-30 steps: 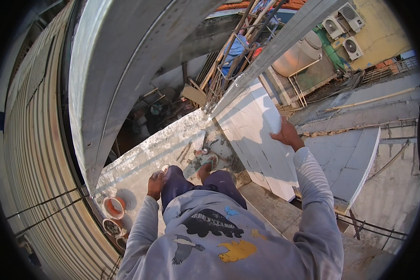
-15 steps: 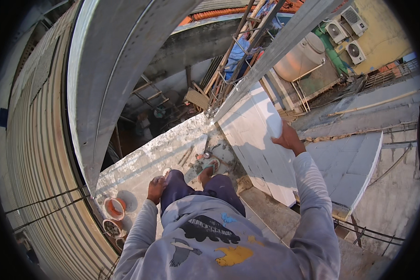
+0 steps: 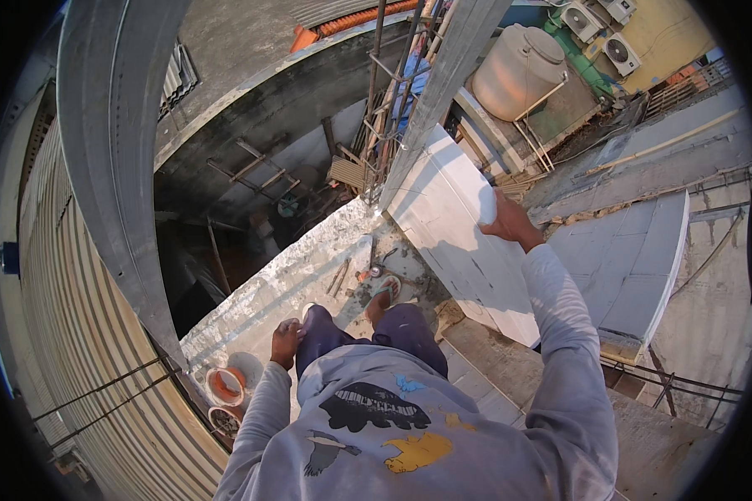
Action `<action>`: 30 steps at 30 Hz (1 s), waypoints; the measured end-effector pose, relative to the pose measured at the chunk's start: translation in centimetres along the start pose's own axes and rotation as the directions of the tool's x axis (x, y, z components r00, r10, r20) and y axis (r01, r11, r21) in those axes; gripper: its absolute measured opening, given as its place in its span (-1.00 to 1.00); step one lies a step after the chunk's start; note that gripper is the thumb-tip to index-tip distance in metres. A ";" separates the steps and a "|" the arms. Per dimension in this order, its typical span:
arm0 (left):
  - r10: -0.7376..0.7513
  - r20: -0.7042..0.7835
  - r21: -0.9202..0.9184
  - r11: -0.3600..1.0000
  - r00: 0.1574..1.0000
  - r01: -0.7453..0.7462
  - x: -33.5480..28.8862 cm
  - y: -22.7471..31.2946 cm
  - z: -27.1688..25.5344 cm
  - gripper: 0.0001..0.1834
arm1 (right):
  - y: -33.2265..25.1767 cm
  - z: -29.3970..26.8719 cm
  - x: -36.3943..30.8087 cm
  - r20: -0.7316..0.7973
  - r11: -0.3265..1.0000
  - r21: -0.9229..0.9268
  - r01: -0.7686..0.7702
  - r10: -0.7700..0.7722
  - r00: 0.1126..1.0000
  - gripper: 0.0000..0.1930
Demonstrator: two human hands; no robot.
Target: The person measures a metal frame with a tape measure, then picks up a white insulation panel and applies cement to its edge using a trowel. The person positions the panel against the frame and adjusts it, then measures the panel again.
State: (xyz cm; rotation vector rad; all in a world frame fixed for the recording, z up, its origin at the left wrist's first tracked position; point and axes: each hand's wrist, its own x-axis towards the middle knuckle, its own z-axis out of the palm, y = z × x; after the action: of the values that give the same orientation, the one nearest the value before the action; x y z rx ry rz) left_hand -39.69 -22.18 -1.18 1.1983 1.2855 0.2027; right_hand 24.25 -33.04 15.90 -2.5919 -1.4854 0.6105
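Observation:
My right hand (image 3: 510,222) grips the top edge of a white block wall (image 3: 464,242), with its fingers and thumb over the edge. Beside my left knee is my left hand (image 3: 286,342), its fingers curled; anything inside them is hidden. Below me runs a rough concrete ledge (image 3: 263,313), where my sandalled foot (image 3: 384,294) rests near the wall's base. Thin sticks or tools (image 3: 338,277) and a small round object (image 3: 374,271) lie ahead of that foot. An orange bucket (image 3: 226,384) stands to the left of my left forearm, with a second bucket (image 3: 224,420) close to it.
Metal posts rise at the left (image 3: 113,150) and ahead (image 3: 430,96). Past the ledge drops a dark, deep opening (image 3: 200,271) with a wooden ladder (image 3: 259,167). Corrugated roofing (image 3: 92,317) borders the left, crossed by bars. Another white block wall (image 3: 622,259) and a tank (image 3: 518,71) are right.
The view has shifted, so the left post sits farther left and more of the opening shows. My right hand stays on the block wall; my left hand remains by my knee.

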 end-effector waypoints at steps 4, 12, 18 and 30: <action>0.108 0.072 0.115 0.986 0.991 -0.116 0.3 0.3 -0.6 -0.57 | 0.0 -0.1 -0.1 0.009 0.999 -0.024 -0.039 0.039 0.999 -0.08; -0.209 0.037 -0.171 0.962 0.977 0.212 0.8 2.5 0.4 -0.58 | 0.8 0.0 0.5 0.086 0.998 -0.046 -0.038 0.042 0.995 0.17; -0.112 0.131 -0.071 0.990 0.985 0.122 1.3 2.4 0.4 -0.61 | 1.0 0.9 0.5 0.012 0.998 -0.053 -0.020 0.020 1.000 -0.11; -0.214 0.079 -0.153 0.963 0.974 0.224 2.1 3.4 1.4 -0.63 | 1.2 0.9 0.6 0.021 0.999 -0.035 -0.024 0.025 0.999 -0.14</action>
State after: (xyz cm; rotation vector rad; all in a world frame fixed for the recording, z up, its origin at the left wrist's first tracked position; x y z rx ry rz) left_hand -36.23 -20.01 -0.09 0.9108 1.3111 0.1050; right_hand 25.10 -33.26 14.61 -2.6417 -1.4860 0.6226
